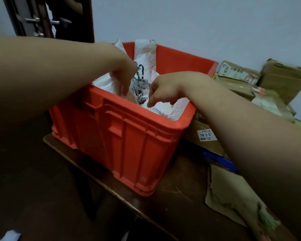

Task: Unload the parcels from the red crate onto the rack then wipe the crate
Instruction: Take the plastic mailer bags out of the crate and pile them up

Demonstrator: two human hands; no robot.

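Observation:
A red plastic crate stands on a dark wooden table, filled with white soft parcels. One tall white parcel leans against the far wall of the crate. A black-and-white patterned parcel lies in the middle, and a flat white parcel with a label lies at the near right. My left hand reaches down into the crate, its fingers curled round the patterned parcel's edge. My right hand hovers over the labelled parcel with fingers curled downward, touching its top.
Cardboard boxes are piled to the right of the crate, one with a white sticker. A torn brown paper sheet lies on the table at the right. A dark door stands behind at the left.

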